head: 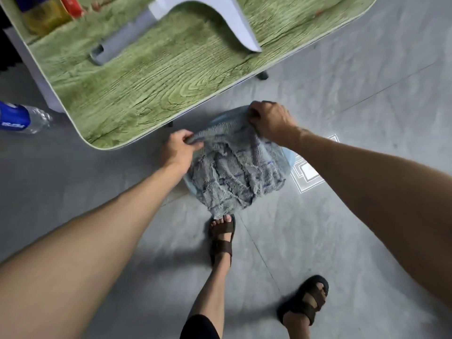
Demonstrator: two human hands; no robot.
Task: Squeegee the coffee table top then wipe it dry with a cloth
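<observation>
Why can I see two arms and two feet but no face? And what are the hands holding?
The camera sits on the person's head and looks down, so you see their own arms and feet, never their face. There is only this one picture. The left hand and the right hand each grip the top edge of a shaggy grey cloth. The cloth covers something light blue on the floor; I cannot tell what that is. Beside it is a low table with a green wood-pattern top. A bottle with a blue label is on the floor at the left. The feet wear brown sandals.
</observation>
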